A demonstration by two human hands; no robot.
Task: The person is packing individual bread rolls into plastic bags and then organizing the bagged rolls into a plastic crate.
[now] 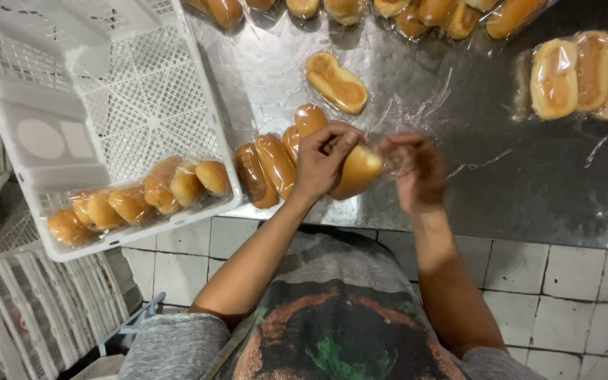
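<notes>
My left hand [321, 162] grips a long golden bread roll [359, 170] near the front edge of a steel table [529, 190]. My right hand [414, 169] pinches the clear plastic bag [394, 160] around the end of that roll. Just left of my left hand lie three more long rolls [267, 165] side by side in clear plastic. A single loose roll [336, 82] lies further back on the table.
A white lattice crate [107, 105] tilts at the left, with bagged rolls [138, 200] along its low edge. More bagged rolls line the table's back edge [416, 13] and right side [582, 74]. White tiled floor lies below; further crates [29, 309] stand at lower left.
</notes>
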